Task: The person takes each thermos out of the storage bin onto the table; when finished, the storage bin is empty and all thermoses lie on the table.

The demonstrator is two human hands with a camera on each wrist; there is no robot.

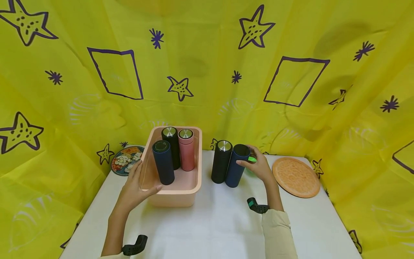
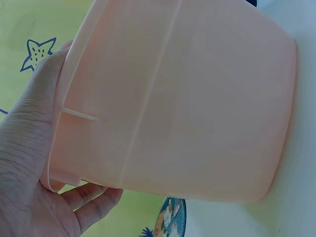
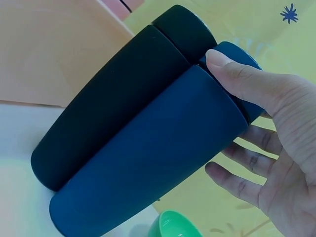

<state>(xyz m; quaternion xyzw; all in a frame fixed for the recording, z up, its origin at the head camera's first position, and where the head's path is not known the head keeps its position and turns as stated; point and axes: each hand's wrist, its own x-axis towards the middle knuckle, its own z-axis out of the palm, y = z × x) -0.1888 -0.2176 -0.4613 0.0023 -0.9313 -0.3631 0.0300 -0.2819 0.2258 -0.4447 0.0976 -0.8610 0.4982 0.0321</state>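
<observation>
My left hand (image 1: 132, 192) grips the corner of a peach plastic bin (image 1: 171, 199), thumb at the front rim and fingers along the left side; the left wrist view shows the fingers at the rim (image 2: 57, 103). Inside the bin stand a dark blue thermos flask (image 1: 164, 165), a black flask (image 1: 173, 147) and a pink flask (image 1: 187, 154). To the bin's right, my right hand (image 1: 258, 163) holds another blue flask (image 3: 153, 153) near its lid, thumb on the near side and fingers behind. This flask leans against a second black flask (image 3: 113, 103).
Behind the right hand is a green cup (image 3: 175, 227), mostly hidden in the head view. A round pizza-like board (image 1: 295, 177) lies at the right, and a patterned round plate (image 1: 127, 160) is left of the bin. Yellow curtains (image 1: 207, 72) enclose the white table (image 1: 223, 223).
</observation>
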